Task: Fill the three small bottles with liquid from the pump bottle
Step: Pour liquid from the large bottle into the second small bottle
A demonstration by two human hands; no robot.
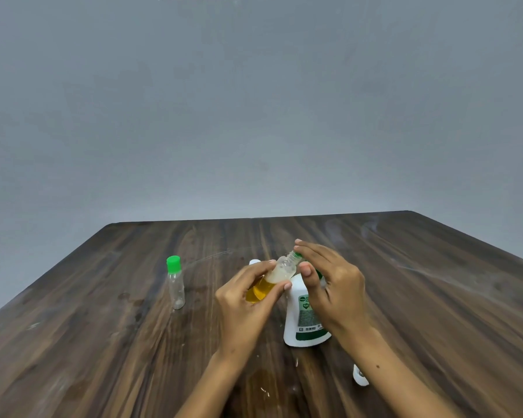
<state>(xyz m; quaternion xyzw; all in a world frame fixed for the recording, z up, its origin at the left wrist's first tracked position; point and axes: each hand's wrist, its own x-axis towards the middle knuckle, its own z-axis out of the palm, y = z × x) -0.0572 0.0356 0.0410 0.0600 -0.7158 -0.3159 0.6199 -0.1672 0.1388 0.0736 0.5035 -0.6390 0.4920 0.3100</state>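
My left hand (248, 300) grips a small clear bottle (277, 274) tilted to the right, about half full of yellow liquid. My right hand (329, 282) pinches a green cap (298, 256) at that bottle's threaded neck. The white pump bottle (302, 318) with a green label stands just behind and below my hands, its top hidden by them. An empty small bottle with a green cap (175, 282) stands upright to the left. Something small and white (360, 376) lies by my right forearm; I cannot tell what it is.
The brown wooden table (103, 342) reaches a far edge against a plain grey wall. A wet yellowish patch (263, 384) shines on the wood between my forearms. A small white object (254, 262) peeks out behind my left hand.
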